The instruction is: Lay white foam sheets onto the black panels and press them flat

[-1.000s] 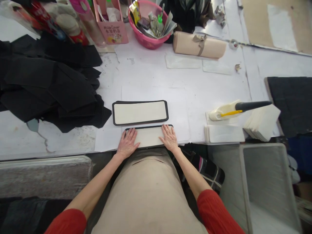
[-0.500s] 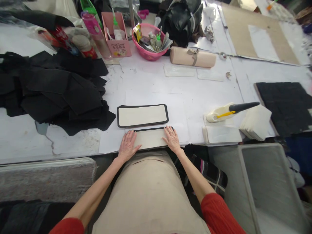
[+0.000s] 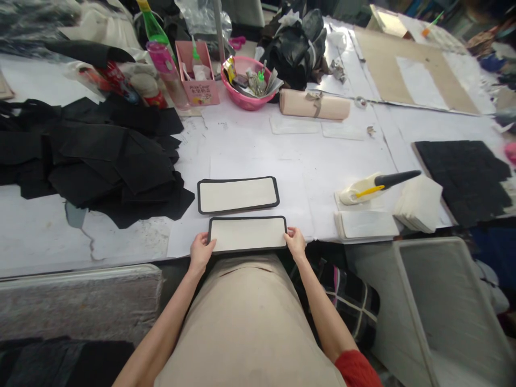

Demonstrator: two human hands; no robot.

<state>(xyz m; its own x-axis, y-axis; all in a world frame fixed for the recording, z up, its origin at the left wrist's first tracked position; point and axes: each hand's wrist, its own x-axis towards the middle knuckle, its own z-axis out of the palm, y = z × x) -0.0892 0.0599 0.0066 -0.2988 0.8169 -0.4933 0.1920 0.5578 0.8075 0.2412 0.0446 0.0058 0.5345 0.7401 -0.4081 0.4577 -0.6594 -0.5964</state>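
Observation:
A white panel with a black border (image 3: 248, 235) lies at the table's front edge, close to my body. My left hand (image 3: 202, 250) grips its left end, thumb on top and fingers at the edge. At the right end my right hand (image 3: 295, 242) pinches the border the same way. Just behind it rests a similar black-bordered panel (image 3: 237, 195), slightly tilted, with more black edge showing beneath it. Neither hand touches that one.
Black cut pieces (image 3: 100, 156) are heaped at left. On the right are white pieces (image 3: 366, 224), a glue container with a brush (image 3: 360, 192) and a black stack (image 3: 461, 180). A pink basket (image 3: 248, 99) and a rolled bundle (image 3: 314, 105) stand behind.
My hands were lying flat on the front panel's surface; they have moved outward to its two ends and now grip them. The whole view has shifted a little.

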